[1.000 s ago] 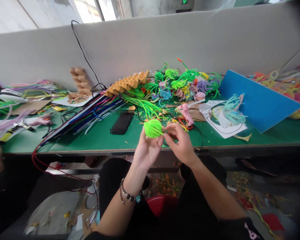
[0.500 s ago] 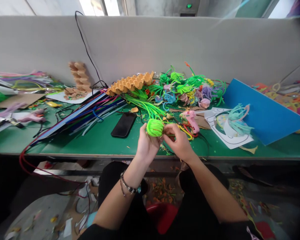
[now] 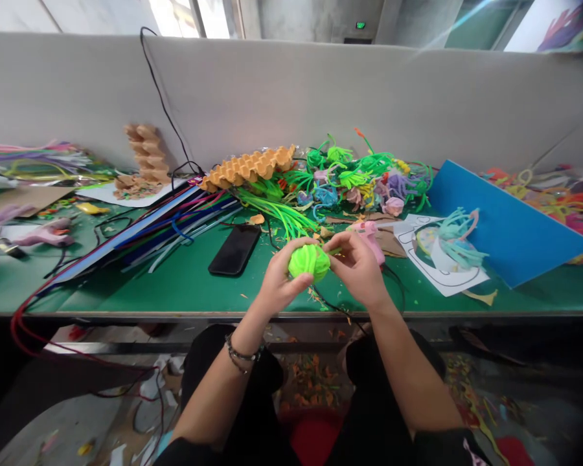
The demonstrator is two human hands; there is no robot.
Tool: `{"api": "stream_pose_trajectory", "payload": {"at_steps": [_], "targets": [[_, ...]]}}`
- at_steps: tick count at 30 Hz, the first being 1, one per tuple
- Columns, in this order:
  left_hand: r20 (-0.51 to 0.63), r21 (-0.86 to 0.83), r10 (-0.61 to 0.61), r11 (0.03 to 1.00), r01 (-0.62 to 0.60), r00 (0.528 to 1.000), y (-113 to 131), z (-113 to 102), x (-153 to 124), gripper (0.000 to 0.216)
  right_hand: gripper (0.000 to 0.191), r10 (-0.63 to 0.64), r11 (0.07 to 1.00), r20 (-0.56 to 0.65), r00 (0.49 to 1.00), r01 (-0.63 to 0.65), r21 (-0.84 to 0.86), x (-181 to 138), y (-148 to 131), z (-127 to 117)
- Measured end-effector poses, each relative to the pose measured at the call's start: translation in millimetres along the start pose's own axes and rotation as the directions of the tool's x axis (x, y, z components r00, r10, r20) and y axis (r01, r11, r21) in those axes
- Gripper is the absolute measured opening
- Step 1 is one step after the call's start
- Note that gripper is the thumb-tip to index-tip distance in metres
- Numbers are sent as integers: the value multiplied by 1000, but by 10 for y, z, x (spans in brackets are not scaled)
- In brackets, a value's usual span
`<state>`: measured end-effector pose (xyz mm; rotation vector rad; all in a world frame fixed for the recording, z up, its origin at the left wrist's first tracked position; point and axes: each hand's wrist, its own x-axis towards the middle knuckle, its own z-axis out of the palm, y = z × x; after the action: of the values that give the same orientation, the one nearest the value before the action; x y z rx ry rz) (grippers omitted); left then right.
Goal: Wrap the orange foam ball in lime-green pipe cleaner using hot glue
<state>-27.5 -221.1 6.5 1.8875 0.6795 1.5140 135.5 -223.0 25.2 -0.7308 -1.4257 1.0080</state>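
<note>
A bright green ball wound from fuzzy pipe cleaners (image 3: 309, 262) is held above the front of the table. My left hand (image 3: 282, 277) is closed around its left side, thumb in front and fingers behind. On the other side my right hand (image 3: 358, 266) pinches a short yellow-green pipe cleaner end (image 3: 336, 250) close against the ball. Part of that end is covered by the fingers. Just beyond my right hand lies a pink glue gun (image 3: 369, 234). Loose green pipe cleaners (image 3: 291, 217) spread out behind the ball.
A black phone (image 3: 235, 250) lies left of my hands. Behind stand an egg-carton tray (image 3: 250, 167) and a heap of coloured pipe cleaner pieces (image 3: 364, 175). To the right are a paper cutout (image 3: 444, 281) and a leaning blue board (image 3: 505, 223). Cables cross the table's left side.
The ball has been turned, so its strands now run more upright. My left thumb has come across its front, and both hands have shifted slightly right. The view has moved a little too.
</note>
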Motion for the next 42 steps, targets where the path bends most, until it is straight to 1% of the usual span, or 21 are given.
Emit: {"api": "stream_pose_trajectory", "payload": {"at_steps": [2, 5, 10, 11, 13, 18, 20, 23, 26, 29, 32, 34, 36, 37, 39, 42], "targets": [[71, 34, 62, 997, -64, 996, -21, 1, 11, 52, 30, 54, 995, -15, 998, -53, 87, 10, 14, -37], [133, 57, 120, 990, -129, 984, -37, 48, 38, 50, 24, 87, 989, -29, 996, -83, 124, 38, 46, -77], [108, 95, 220, 969, -230, 970, -89, 133, 35, 47, 9, 7, 997, -114, 993, 2, 76, 88, 81, -60], [108, 110, 219, 967, -231, 970, -107, 132, 24, 47, 7, -14, 999, -113, 994, 20, 50, 94, 80, -50], [113, 143, 195, 967, -211, 974, -146, 109, -7, 47, 2, -55, 998, -72, 996, 54, -14, 102, 73, -37], [132, 232, 159, 955, -187, 978, -240, 12, -99, 49, 10, -132, 968, 103, 986, 150, -203, 108, 61, -58], [113, 218, 140, 962, -162, 984, -274, -13, -131, 51, 13, -157, 956, 151, 976, 189, -224, 105, 69, -72], [78, 140, 86, 985, -96, 993, -305, -35, -164, 58, 17, -191, 945, 203, 960, 236, -227, 96, 84, -77], [78, 94, 24, 995, -31, 997, -305, -58, -183, 63, 20, -227, 924, 236, 945, 285, -253, 86, 81, -65], [69, 76, 7, 997, -13, 998, -287, -85, -197, 63, 23, -275, 898, 300, 914, 355, -260, 82, 58, -59], [45, 75, 10, 997, -14, 999, -265, -108, -213, 63, 31, -327, 849, 392, 860, 450, -277, 74, 36, -66], [20, 76, 17, 997, -18, 1000, -246, -111, -221, 62, 36, -360, 807, 429, 829, 507, -303, 61, 29, -65], [-11, 67, 25, 997, -24, 1000, -219, -103, -224, 61, 38, -381, 777, 436, 815, 538, -327, 41, 26, -49], [-26, 56, 29, 998, -28, 999, -202, -97, -224, 60, 38, -388, 773, 428, 817, 541, -332, 30, 24, -33], [-60, 30, 45, 999, -43, 997, -163, -84, -218, 59, 37, -389, 790, 388, 836, 519, -327, 6, 20, 8], [-102, 19, 77, 997, -75, 992, -101, -75, -195, 53, 35, -374, 844, 312, 873, 460, -276, -24, 14, 77]]}}
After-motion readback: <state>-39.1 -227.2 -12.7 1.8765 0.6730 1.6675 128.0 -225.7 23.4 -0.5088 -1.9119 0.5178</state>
